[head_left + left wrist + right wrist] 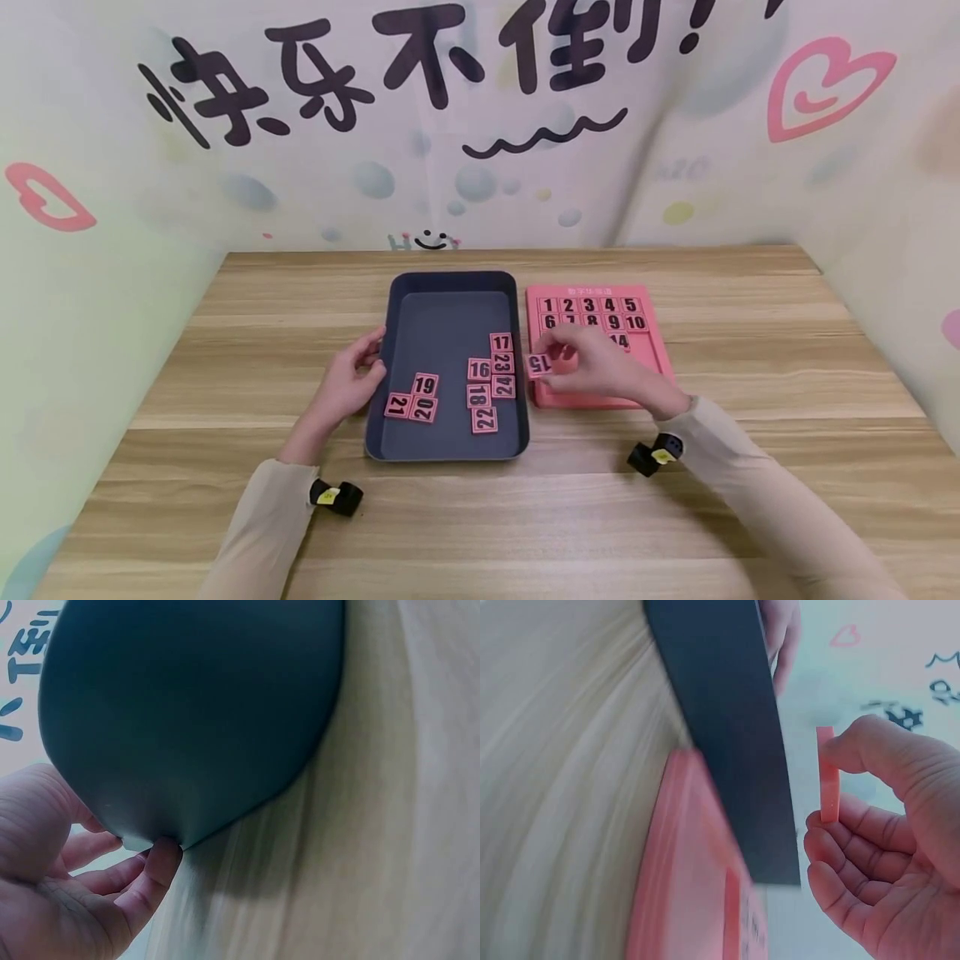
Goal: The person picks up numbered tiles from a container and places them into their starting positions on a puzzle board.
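My right hand (592,362) pinches a pink number tile marked 15 (539,366) between thumb and fingers. It is held up at the left edge of a pink number puzzle board (662,354), and its numeral looks turned around from the head. In the right wrist view the tile (829,776) shows edge-on. Rows 1 to 5 and 6 to 10 sit in the board, with 14 below; my hand covers part of that third row. At the left wall of a dark tray (442,321), my left hand (347,379) grips the rim with thumb and fingertips.
Inside the tray lie loose tiles: 19 (424,384), 20 and 21 at the left, and 16 (479,370), 17, 18, 22 and others along the right side. The wooden table (570,517) meets a printed wall cloth (360,200) at the back.
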The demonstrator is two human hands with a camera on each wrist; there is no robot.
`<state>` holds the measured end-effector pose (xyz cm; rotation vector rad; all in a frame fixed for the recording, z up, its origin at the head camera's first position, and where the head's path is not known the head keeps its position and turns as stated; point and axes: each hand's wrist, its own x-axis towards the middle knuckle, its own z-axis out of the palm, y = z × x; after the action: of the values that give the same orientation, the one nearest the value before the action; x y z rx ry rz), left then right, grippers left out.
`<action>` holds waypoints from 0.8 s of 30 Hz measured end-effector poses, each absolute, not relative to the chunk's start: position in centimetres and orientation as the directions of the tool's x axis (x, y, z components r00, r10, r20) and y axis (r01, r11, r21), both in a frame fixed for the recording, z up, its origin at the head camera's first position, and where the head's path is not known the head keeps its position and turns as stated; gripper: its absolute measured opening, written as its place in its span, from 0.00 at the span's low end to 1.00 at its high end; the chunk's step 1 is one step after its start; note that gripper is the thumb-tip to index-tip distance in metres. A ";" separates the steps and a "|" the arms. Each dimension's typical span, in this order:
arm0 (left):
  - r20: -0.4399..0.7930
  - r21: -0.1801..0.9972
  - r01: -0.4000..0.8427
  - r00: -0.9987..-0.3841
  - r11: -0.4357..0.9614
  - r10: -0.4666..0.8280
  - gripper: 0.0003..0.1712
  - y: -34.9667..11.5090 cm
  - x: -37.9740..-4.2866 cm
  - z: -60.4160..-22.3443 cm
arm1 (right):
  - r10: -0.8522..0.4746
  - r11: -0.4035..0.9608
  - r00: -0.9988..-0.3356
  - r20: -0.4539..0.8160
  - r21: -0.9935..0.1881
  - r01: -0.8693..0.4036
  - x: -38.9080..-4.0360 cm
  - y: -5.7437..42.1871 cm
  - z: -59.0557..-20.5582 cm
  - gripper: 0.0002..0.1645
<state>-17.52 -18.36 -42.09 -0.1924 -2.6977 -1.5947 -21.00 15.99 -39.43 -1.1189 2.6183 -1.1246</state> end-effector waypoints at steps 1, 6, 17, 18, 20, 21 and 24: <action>0.066 0.872 0.108 -0.992 0.478 0.105 0.29 -18.4 -17.5 -42.1 | -0.646 0.477 -0.739 0.194 -0.653 -0.588 -21.0 16.6 -39.5 0.16; 0.061 0.865 0.105 -0.993 0.490 0.105 0.29 -18.3 -17.5 -42.0 | -0.615 0.542 -0.767 0.181 -0.610 -0.578 -20.8 19.6 -40.5 0.16; 0.075 0.869 0.115 -0.992 0.481 0.102 0.28 -18.3 -17.6 -41.9 | -0.569 0.603 -0.806 0.161 -0.584 -0.543 -20.8 24.6 -41.8 0.16; 0.073 0.869 0.114 -0.992 0.482 0.103 0.28 -18.3 -17.6 -41.9 | -0.567 0.611 -0.808 0.159 -0.577 -0.542 -20.7 25.0 -41.8 0.16; 0.068 0.871 0.111 -0.992 0.479 0.106 0.29 -18.4 -17.5 -41.8 | -0.560 0.628 -0.815 0.150 -0.565 -0.535 -20.7 25.5 -41.9 0.16; 0.068 0.871 0.111 -0.992 0.479 0.106 0.29 -18.4 -17.5 -41.8 | -0.559 0.630 -0.816 0.148 -0.564 -0.533 -20.8 25.8 -42.0 0.17; 0.065 0.872 0.108 -0.992 0.478 0.105 0.28 -18.4 -17.6 -41.9 | -0.557 0.640 -0.821 0.128 -0.563 -0.522 -20.9 26.3 -42.2 0.17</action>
<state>-17.58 -18.38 -41.86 -0.1942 -2.6977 -1.5924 -20.87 26.30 -42.21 -0.9198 2.7927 -0.9307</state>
